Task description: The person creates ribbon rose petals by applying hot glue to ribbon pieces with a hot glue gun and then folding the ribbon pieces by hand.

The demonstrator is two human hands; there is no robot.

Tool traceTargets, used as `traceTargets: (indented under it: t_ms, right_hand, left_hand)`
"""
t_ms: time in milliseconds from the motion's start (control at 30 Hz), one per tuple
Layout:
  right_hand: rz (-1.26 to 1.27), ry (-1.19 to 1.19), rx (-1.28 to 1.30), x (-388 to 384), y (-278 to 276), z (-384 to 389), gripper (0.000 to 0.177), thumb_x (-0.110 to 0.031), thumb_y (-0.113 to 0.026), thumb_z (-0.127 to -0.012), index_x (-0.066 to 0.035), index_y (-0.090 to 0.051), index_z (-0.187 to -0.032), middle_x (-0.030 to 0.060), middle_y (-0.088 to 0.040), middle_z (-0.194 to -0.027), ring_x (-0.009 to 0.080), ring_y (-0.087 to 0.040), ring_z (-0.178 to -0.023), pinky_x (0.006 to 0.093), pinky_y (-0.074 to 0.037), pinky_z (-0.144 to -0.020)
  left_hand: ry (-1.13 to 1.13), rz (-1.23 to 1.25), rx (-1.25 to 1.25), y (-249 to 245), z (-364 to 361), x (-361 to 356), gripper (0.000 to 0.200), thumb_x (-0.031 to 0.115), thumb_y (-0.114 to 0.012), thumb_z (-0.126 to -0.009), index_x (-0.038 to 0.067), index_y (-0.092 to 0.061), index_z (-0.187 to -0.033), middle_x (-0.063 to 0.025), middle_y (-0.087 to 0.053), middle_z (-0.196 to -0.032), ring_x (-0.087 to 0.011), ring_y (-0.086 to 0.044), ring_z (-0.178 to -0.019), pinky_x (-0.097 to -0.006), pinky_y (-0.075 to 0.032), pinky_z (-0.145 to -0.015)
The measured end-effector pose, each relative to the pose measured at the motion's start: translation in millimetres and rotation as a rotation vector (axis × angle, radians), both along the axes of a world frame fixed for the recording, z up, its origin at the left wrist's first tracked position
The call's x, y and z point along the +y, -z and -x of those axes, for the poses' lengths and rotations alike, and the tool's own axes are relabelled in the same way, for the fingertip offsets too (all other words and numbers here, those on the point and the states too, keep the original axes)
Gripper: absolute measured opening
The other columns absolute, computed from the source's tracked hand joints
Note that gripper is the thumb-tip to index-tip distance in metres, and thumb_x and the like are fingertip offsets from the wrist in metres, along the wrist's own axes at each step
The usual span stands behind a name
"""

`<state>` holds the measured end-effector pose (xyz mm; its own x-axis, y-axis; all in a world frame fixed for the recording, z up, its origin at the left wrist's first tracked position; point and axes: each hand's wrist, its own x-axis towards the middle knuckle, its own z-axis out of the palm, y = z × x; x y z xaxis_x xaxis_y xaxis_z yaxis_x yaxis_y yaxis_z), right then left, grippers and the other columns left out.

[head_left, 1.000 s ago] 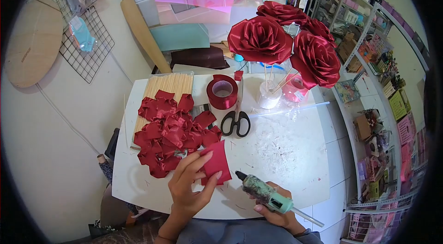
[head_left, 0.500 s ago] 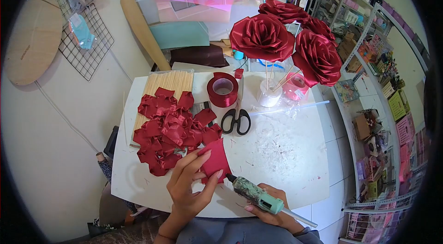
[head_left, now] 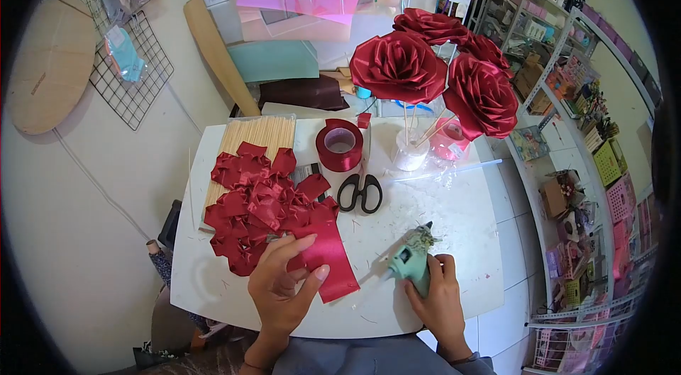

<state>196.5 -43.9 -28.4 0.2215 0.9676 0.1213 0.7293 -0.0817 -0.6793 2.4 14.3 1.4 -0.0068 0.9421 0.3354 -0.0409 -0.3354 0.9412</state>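
Observation:
A piece of red satin ribbon (head_left: 332,261) extends beside the heap of folded red petals (head_left: 259,205) and overlaps its edge. Over the ribbon's left side is my left hand (head_left: 280,290), thumb and forefinger spread apart; whether the ribbon touches its other fingers is hidden. My right hand (head_left: 440,297) grips a green hot glue gun (head_left: 413,261), its dark nozzle tipped up and away from me above the white tabletop. Black-handled scissors (head_left: 360,193) lie beyond the ribbon, with a roll of red ribbon (head_left: 339,144) behind them.
Large red ribbon roses (head_left: 399,66) on sticks stand in a white holder (head_left: 410,152) at the back right. Bamboo skewers (head_left: 259,132) lie under the petals. A clear glue stick (head_left: 454,169) lies at the right. Shelves (head_left: 567,141) line the right side.
The glue gun has moved right, away from the ribbon, and turned its nozzle away from me. My left thumb and forefinger have parted, and more of the ribbon's length shows.

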Motion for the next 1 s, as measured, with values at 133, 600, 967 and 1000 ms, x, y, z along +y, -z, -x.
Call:
traceTargets:
  t_ms: [133,600,967,1000]
  right_hand:
    - [-0.009,0.024,-0.152,-3,-10,-3,0.044,-0.011,-0.065,-0.067,0.005,-0.047,-0.103,0.0179,-0.045,-0.095,0.0301,-0.051,-0.079,0.0347,-0.045,-0.062]
    - [-0.448,-0.173,0.618,18,-28,20,0.024,0.008,-0.064,-0.064,0.002,-0.062,-0.087,0.0109,-0.059,-0.078,0.0152,-0.056,-0.067,0.0229,-0.044,-0.06]
    - [-0.768,-0.321,-0.08,16,-35,19,0.037,0.006,-0.065,-0.048,-0.007,-0.066,-0.084,0.0033,-0.055,-0.07,0.0142,-0.052,-0.059,0.0224,-0.043,-0.052]
    - [-0.765,-0.318,-0.08,15,-36,18,0.037,0.006,-0.065,-0.048,-0.007,-0.066,-0.084,0.0033,-0.055,-0.07,0.0142,-0.052,-0.059,0.0224,-0.043,-0.052]
  left_hand:
    - [0.06,-0.006,-0.066,-2,-2,-1,0.037,-0.01,-0.059,-0.069,-0.003,-0.051,-0.105,-0.0098,-0.042,-0.105,-0.0094,-0.049,-0.09,-0.0204,-0.05,-0.073]
    - [0.479,0.217,-0.042,-9,-21,-13,0.041,-0.014,-0.053,-0.071,-0.008,-0.045,-0.111,-0.0136,-0.042,-0.108,-0.0208,-0.048,-0.1,-0.0301,-0.045,-0.085]
    - [0.485,0.137,0.054,-12,-14,-17,0.041,-0.008,-0.057,-0.072,0.0,-0.048,-0.112,-0.0125,-0.048,-0.108,-0.0145,-0.051,-0.094,-0.0248,-0.05,-0.076]
    - [0.487,0.14,0.054,-15,-14,-18,0.041,-0.008,-0.057,-0.072,0.0,-0.048,-0.112,-0.0125,-0.048,-0.108,-0.0145,-0.051,-0.094,-0.0248,-0.05,-0.076]
